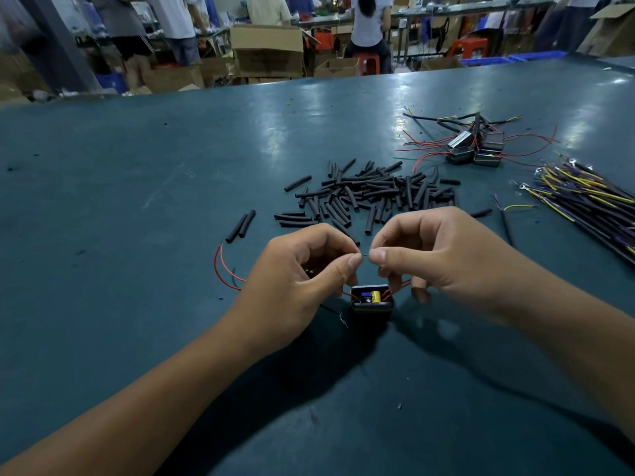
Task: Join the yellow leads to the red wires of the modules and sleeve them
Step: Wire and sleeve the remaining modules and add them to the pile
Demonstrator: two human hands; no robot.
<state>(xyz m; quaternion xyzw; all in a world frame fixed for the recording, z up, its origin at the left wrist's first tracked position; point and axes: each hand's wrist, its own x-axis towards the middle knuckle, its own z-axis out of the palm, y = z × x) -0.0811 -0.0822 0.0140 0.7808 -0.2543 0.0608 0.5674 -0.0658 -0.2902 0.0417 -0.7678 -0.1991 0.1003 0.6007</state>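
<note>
A small black module [371,300] with a yellow capacitor inside lies on the green table [171,201], below my two hands. My left hand [302,266] and my right hand [436,255] each pinch a thin wire end between thumb and forefinger, and the two ends meet in the small gap between the fingertips. Red wires [223,266] from the module loop out to the left, with two black sleeves [240,225] at their far end. Which wire each hand holds is hidden by the fingers.
A heap of black sleeves [371,194] lies just beyond my hands. Several more modules with red wires [474,146] sit at the back right. A bundle of black cables with yellow leads [591,197] lies at the right edge. People and cardboard boxes stand beyond the table.
</note>
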